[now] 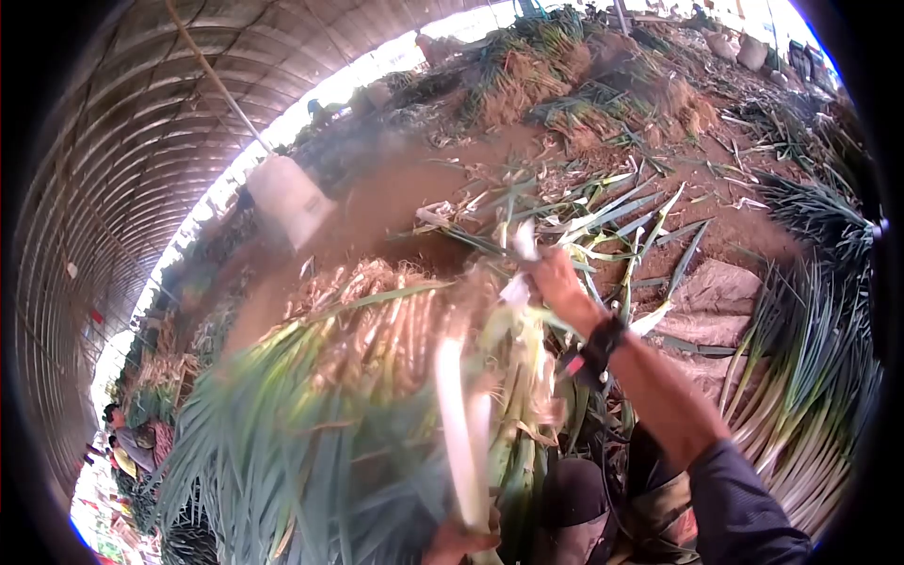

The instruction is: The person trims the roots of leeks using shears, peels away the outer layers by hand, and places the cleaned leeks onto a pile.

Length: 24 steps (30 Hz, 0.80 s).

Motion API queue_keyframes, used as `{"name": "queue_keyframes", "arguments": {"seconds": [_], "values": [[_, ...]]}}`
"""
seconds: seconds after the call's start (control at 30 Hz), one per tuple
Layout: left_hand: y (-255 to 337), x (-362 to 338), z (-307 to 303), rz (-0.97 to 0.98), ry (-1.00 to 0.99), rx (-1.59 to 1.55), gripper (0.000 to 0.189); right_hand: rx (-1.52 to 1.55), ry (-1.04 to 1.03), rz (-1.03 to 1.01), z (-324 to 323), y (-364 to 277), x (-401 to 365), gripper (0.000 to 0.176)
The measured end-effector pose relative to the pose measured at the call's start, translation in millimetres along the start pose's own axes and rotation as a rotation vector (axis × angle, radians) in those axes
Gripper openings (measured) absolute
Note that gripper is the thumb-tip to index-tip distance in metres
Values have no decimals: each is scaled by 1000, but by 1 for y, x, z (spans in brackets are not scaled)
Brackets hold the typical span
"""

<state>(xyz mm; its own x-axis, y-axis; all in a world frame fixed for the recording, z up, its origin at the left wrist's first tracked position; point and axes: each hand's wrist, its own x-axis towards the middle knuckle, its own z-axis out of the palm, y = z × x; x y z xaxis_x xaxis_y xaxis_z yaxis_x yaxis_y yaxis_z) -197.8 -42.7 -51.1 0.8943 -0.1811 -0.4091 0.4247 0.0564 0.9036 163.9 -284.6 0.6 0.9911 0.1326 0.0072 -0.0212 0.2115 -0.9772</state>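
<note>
My left hand (461,543), at the bottom edge, is wrapped round the lower part of a long green onion (459,424). The white stalk stands up from that hand, smeared by motion. Above and to its right, my right hand (554,275) is closed on pale, blurred outer leaves (516,287), with a dark watch (595,353) on the wrist. Whether those leaves still join the stalk cannot be made out. To the left lies a large heap of unpeeled green onions (377,330), brown roots away from me and green tops towards me.
Cleaned green onions (800,395) with white stalks lie on the right beside a brown sack (706,306). Stripped leaves (603,221) litter the bare soil ahead. A whitish sack (285,198) stands at left, and more onion piles (527,80) lie farther off. Another person (141,443) is at far left.
</note>
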Motion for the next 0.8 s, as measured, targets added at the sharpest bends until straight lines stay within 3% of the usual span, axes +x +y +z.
{"name": "queue_keyframes", "arguments": {"seconds": [0.03,0.07,0.1,0.13,0.17,0.2,0.33,0.4,0.43,0.47,0.53,0.57,0.6,0.63,0.67,0.73,0.77,0.8], "values": [[2,1,-6,-18,-62,104,59,-389,-127,-34,-8,7,18,33],[4,7,-8,-12,-31,-4,64,-779,-256,-74,-14,16,33,36],[9,14,-9,-1,3,-117,72,-1439,-329,-656,-25,5,6,31],[15,20,-7,6,39,-231,82,-1711,-441,-564,-21,-12,-11,35],[38,24,9,84,152,-89,38,-1814,-477,-692,-19,-31,-33,36],[45,30,6,103,181,-28,39,-1909,-513,-823,-16,-45,-52,38],[81,65,6,126,152,-142,46,-1640,-477,-1332,14,-60,-91,57],[103,83,15,166,142,-114,48,-1642,-575,-1579,32,-69,-102,72],[111,93,13,135,24,-100,47,-1728,-537,-1676,37,-74,-108,79],[119,100,18,247,-30,-4,41,-1716,-549,-1707,41,-73,-107,77],[135,107,29,211,-169,-37,39,-1691,-574,-1767,42,-67,-100,73],[143,106,41,199,-188,49,41,-1762,-594,-1715,32,-69,-93,61],[152,103,54,189,-202,137,43,-1751,-663,-1715,27,-74,-86,35],[158,103,61,183,-219,228,44,-1738,-620,-1728,19,-66,-75,30],[143,116,45,113,-470,216,55,-1723,-584,-1733,7,-57,-67,26],[102,115,30,41,-394,286,63,-1788,-498,-1636,-23,-60,-48,24],[87,105,25,-5,-340,150,64,-1822,-451,-1590,-40,-66,-38,24],[71,93,16,-49,-285,15,65,-1843,-533,-1480,-61,-81,-35,23]]}}
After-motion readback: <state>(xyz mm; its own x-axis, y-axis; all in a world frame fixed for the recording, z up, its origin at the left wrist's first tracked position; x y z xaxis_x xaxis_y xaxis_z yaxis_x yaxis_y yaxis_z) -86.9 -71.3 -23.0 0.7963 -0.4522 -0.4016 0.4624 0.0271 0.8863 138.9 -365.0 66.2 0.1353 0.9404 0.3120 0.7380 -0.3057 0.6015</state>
